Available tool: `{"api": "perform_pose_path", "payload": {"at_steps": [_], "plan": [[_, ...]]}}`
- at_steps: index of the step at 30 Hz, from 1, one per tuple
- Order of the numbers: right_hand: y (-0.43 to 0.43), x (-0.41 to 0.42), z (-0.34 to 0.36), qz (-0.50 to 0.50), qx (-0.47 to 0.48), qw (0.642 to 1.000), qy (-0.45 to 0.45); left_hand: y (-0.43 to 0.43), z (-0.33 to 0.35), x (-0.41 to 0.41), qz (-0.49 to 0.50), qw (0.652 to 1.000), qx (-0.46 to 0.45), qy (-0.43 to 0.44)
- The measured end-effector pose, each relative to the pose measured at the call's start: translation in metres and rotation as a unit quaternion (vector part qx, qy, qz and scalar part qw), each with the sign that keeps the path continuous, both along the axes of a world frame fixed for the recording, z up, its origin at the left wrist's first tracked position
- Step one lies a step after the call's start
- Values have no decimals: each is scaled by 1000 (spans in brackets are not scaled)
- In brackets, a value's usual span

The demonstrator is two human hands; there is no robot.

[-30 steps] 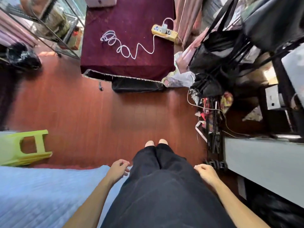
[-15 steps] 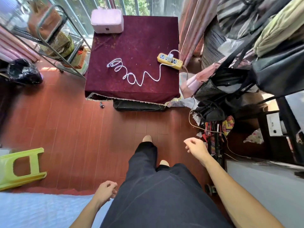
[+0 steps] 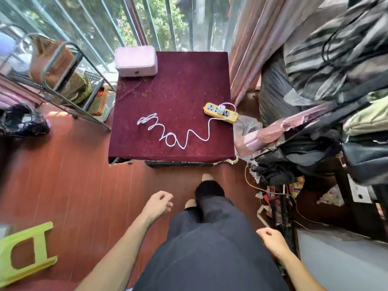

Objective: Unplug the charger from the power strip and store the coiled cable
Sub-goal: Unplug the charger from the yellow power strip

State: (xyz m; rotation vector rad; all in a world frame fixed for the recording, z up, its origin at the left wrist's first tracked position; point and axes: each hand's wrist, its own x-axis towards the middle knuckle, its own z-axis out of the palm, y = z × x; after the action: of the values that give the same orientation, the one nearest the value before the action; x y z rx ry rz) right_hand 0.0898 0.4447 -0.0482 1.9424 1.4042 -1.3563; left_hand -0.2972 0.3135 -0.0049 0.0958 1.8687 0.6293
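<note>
A: What are the fingers doing?

B: Both sets are loosely curled and hold nothing. The left hand (image 3: pixel 158 203) hangs over the floor near the person's legs; the right hand (image 3: pixel 270 240) sits low at the near right, beside the clutter by the rack.

A: And the charger?

B: The white charger (image 3: pixel 221 109) sits plugged into the yellow power strip (image 3: pixel 221 113), at the right edge of the table (image 3: pixel 178 85) covered in dark red cloth. Its white cable (image 3: pixel 176 133) snakes leftward across the cloth in loose bends, ending in a small tangle left of centre. Both hands are well apart from all of it.

A: So the step in hand is the approach?

B: It looks that way (one foot is forward, toward the near edge of the table). To do it well, the person would probably close in on the right side, pin the strip with one hand and pull the charger straight up with the other, since the strip is light and lies at the very edge. Gripping the charger body rather than the cable seems safer.

A: Where would it go after?

B: Possibly the pink case (image 3: pixel 136 60) at the far left corner, though that is a guess
</note>
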Motion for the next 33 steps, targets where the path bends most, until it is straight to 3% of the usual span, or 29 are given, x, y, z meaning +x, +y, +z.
{"api": "perform_pose_path", "payload": {"at_steps": [6, 11, 17, 21, 28, 33], "plan": [[64, -37, -4, -9, -15, 1000, -13, 58, 6, -30, 3, 1000, -17, -2], [137, -105, -1, 73, 7, 997, 25, 54, -8, -49, 28, 997, -69, 10], [201, -175, 9, 36, 22, 997, 67, 37, -18, -59, 10, 992, -126, 16], [222, -207, 19, 102, 30, 992, 63, 53, -26, -75, -25, 990, -137, 10], [283, -289, 38, 155, 138, 975, 82, 166, -27, -116, -133, 987, -40, 82], [342, -345, 16, 328, 287, 899, 30, 269, -61, -133, -228, 958, 47, 170]]}}
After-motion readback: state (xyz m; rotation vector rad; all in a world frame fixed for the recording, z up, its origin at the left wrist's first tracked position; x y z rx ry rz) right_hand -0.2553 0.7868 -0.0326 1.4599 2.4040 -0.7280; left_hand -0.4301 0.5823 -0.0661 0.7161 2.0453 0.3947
